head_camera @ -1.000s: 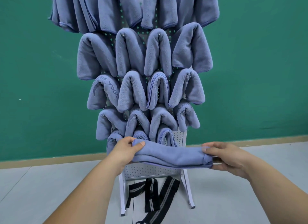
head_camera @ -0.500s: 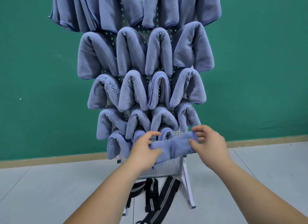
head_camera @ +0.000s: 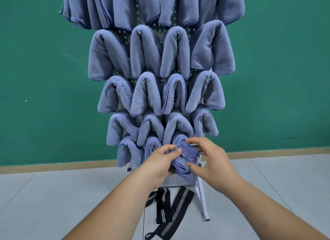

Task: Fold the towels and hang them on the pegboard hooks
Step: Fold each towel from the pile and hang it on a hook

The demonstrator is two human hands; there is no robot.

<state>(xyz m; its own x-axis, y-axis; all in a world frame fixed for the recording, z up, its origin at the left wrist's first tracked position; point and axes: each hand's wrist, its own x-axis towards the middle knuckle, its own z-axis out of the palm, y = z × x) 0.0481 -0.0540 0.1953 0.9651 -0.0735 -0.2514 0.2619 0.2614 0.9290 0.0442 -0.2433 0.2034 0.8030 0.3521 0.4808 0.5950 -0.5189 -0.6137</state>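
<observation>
Towel (head_camera: 189, 153) folded, pinched between left hand (head_camera: 157, 166) and right hand (head_camera: 214, 161), both grips curled round it

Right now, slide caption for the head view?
Left hand and right hand grip a folded blue towel before the towel-covered pegboard.

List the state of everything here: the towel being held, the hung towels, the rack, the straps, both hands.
Blue-purple microfibre towel in the hands, folded thick, held before the board's bottom row.
Hung blue-purple towels, folded, draped over hooks in rows.
White perforated pegboard stand, upright on the floor.
Black grey-striped straps, lying loose on the floor.
Left hand, fingers curled round the held towel.
Right hand, fingers curled round the held towel.
</observation>
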